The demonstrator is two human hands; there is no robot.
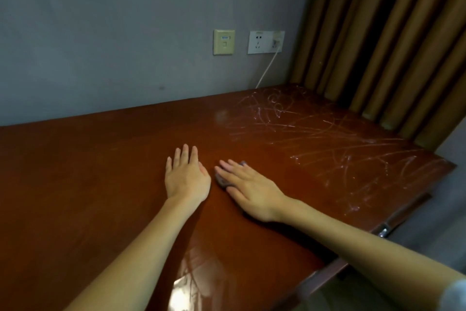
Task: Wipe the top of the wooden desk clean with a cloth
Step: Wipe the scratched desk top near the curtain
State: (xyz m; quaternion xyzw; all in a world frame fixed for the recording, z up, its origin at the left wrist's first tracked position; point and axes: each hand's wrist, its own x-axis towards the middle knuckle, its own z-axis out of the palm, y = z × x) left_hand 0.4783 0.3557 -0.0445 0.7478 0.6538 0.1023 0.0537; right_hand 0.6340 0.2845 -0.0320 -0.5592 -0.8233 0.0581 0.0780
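Right hand is lying flat, fingers straight and together, pressing a small grey cloth onto the wooden desk near its middle. The cloth is mostly hidden. Its edges are showing on both sides of the fingers, so its long axis is running across them, near-left to far-right. Left hand is resting open, palm down, just beside, holding nothing. White scribble marks are covering the desk's right portion, towards the curtain.

cloth: mostly under right hand | desk: cut off left, bottom | curtain: cut off top, right
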